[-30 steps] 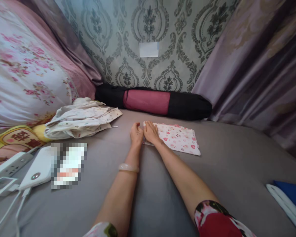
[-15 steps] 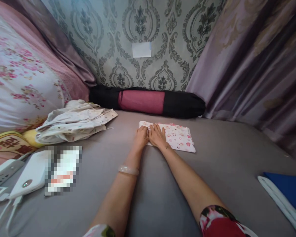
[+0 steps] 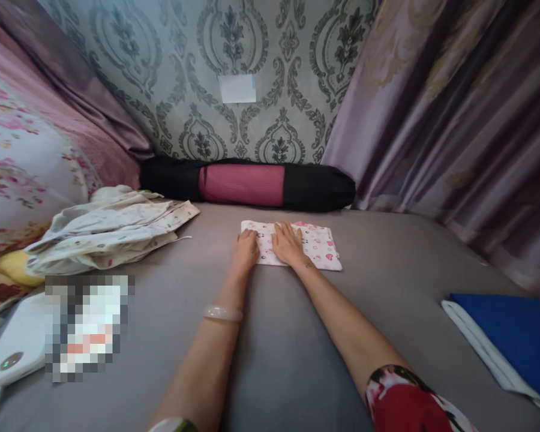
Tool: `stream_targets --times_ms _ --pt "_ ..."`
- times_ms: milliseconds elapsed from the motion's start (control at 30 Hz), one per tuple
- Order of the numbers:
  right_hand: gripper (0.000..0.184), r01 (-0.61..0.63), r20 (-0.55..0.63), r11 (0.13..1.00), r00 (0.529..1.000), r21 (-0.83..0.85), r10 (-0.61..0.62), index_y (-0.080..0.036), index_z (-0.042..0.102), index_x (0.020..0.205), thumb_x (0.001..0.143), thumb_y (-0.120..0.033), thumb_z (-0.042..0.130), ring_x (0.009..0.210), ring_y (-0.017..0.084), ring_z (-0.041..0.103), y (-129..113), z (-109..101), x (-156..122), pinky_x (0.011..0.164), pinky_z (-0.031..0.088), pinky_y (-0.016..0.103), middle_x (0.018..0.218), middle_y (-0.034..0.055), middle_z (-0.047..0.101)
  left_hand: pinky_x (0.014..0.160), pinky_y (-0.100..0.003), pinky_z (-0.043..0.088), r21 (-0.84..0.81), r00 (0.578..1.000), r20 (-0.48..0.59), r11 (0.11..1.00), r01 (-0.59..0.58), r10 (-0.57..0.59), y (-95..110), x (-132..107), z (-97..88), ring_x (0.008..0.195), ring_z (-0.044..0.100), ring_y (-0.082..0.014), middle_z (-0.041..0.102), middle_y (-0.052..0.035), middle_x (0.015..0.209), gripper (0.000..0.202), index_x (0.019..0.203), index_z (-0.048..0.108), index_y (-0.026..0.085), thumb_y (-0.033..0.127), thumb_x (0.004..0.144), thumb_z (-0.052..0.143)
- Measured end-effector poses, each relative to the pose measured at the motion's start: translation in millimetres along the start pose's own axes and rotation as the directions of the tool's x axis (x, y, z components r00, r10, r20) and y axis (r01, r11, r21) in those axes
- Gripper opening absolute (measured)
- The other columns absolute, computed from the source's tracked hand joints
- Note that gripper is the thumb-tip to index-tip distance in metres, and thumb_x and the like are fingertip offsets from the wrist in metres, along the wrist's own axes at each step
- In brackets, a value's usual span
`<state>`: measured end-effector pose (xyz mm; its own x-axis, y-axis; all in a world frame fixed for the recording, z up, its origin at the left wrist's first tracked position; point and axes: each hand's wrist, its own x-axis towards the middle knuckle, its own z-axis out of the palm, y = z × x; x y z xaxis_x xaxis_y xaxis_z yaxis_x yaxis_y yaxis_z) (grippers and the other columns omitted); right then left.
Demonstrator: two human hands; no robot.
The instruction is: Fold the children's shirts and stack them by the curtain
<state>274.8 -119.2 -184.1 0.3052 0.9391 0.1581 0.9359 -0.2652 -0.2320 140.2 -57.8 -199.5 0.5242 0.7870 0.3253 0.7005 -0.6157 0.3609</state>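
Observation:
A small folded white cloth with pink hearts (image 3: 317, 245) lies flat on the grey bed sheet (image 3: 288, 348). My left hand (image 3: 245, 252) rests on its left edge, fingers together and laid flat, a pale bangle on that wrist. My right hand (image 3: 288, 243) lies palm down on the cloth just beside the left, fingers stretched out over it. Neither hand holds anything.
A black and pink rolled mat in a bag (image 3: 247, 183) lies along the patterned wall. Crumpled pale printed clothes (image 3: 108, 228) sit at left by floral bedding (image 3: 22, 174). A white device (image 3: 13, 354) is near left; a blue folded item (image 3: 513, 336) at right; purple curtains (image 3: 468, 132) behind.
Both hands slid rightward onto the cloth, which now looks narrower, folded over. The view has shifted to the right.

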Motion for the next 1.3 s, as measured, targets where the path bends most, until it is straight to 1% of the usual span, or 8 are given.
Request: stream_targets --times_ms 133,233,400,633,733,833,933,1300 --pt "0.052 -0.036 -0.026 0.998 0.999 -0.057 0.035 -0.014 0.035 0.146 0.098 -0.034 0.025 0.142 0.026 0.021 22 -1 -8 0.113 0.012 0.052 0.155 0.0116 0.029 0.108 -0.044 0.029 0.074 1.000 0.009 0.997 -0.007 0.006 7 -1 -1.3 0.126 0.045 -0.0243 0.061 -0.0107 0.121 0.028 0.112 0.057 0.018 0.012 0.090 0.039" --pt "0.052 -0.036 -0.033 0.996 0.999 -0.079 0.033 -0.015 0.037 0.145 0.098 -0.034 0.024 0.142 0.025 0.021 28 1 -11 0.113 0.014 0.050 0.155 0.0105 0.029 0.109 -0.043 0.028 0.101 0.999 0.024 0.994 -0.032 0.030 11 -2 -0.7 0.130 0.042 -0.0249 0.061 -0.0112 0.123 0.028 0.112 0.056 0.017 0.013 0.091 0.039" --pt "0.052 -0.037 -0.040 0.997 0.999 -0.068 0.035 -0.015 0.038 0.145 0.098 -0.034 0.024 0.142 0.025 0.021 27 3 -10 0.113 0.013 0.049 0.155 0.0105 0.029 0.106 -0.039 0.032 0.093 0.997 0.029 0.993 -0.071 0.068 12 -1 1.4 0.122 0.047 -0.0233 0.061 -0.0124 0.120 0.026 0.110 0.056 0.016 0.012 0.091 0.039" --pt "0.051 -0.029 -0.033 0.999 0.999 -0.043 0.028 -0.016 0.039 0.144 0.099 -0.034 0.025 0.142 0.024 0.022 29 1 -11 0.113 0.013 0.048 0.154 0.0109 0.030 0.100 -0.039 0.037 0.069 0.993 -0.007 0.990 -0.120 0.120 10 1 7.4 0.112 0.053 -0.0229 0.062 -0.0115 0.113 0.023 0.107 0.057 0.017 0.016 0.092 0.039" --pt "0.052 -0.079 -0.047 0.996 0.996 -0.032 0.077 -0.014 0.038 0.144 0.099 -0.035 0.024 0.142 0.025 0.022 34 -4 -12 0.113 0.012 0.049 0.154 0.0130 0.030 0.100 -0.038 0.038 0.065 0.989 -0.007 0.987 -0.148 0.149 9 2 9.8 0.114 0.053 -0.0230 0.062 -0.0121 0.115 0.024 0.108 0.058 0.015 0.016 0.093 0.038" --pt "0.055 -0.192 -0.095 0.981 0.978 -0.034 0.188 -0.008 0.035 0.145 0.099 -0.036 0.023 0.142 0.027 0.021 41 -6 -13 0.113 0.010 0.052 0.153 0.0155 0.030 0.102 -0.037 0.038 0.042 0.984 0.004 0.983 -0.180 0.180 9 2 10.5 0.117 0.051 -0.0228 0.061 -0.0121 0.119 0.026 0.110 0.057 0.015 0.017 0.093 0.039" --pt "0.058 -0.270 -0.095 0.961 0.960 -0.050 0.265 -0.004 0.035 0.145 0.098 -0.035 0.024 0.143 0.028 0.019 48 -4 -13 0.114 0.008 0.052 0.153 0.0171 0.030 0.104 -0.039 0.037 0.015 0.982 0.031 0.982 -0.186 0.185 10 1 9.8 0.118 0.051 -0.0224 0.059 -0.0114 0.124 0.027 0.114 0.056 0.017 0.019 0.093 0.039" --pt "0.058 -0.287 -0.088 0.958 0.955 -0.028 0.284 -0.004 0.035 0.145 0.097 -0.035 0.026 0.143 0.027 0.018 48 -4 -13 0.114 0.009 0.049 0.153 0.0167 0.029 0.103 -0.038 0.039 0.024 0.983 0.039 0.983 -0.180 0.179 12 0 6.9 0.116 0.054 -0.0221 0.059 -0.0105 0.124 0.028 0.115 0.056 0.018 0.021 0.093 0.038"
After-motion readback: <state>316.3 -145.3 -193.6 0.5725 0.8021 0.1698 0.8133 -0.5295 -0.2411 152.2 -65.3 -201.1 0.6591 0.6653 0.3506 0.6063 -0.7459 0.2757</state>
